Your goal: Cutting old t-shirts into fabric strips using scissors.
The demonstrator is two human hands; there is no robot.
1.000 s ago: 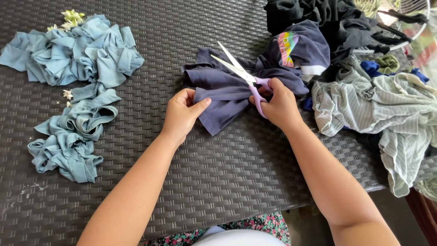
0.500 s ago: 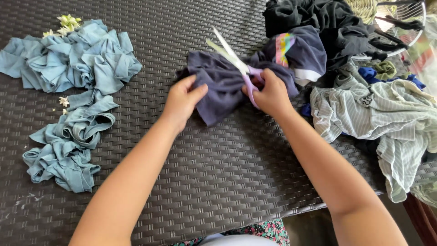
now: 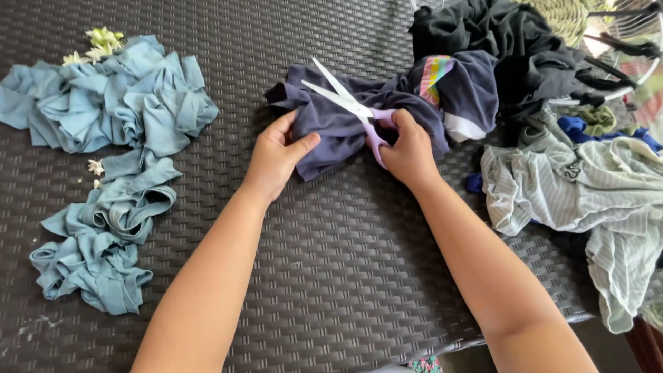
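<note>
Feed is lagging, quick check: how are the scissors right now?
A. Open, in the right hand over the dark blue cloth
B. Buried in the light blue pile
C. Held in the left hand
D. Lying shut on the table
A: the right hand grips the purple handles of the scissors, blades spread over the dark blue cloth that the left hand pins.

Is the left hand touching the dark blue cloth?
Touching. The head view shows the left hand pressing on the dark blue cloth, thumb and fingers lying on its edge, with no gap between them.

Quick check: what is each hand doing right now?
Left hand: gripping the dark blue cloth.
Right hand: closed on the purple-handled scissors, blades open.
</note>
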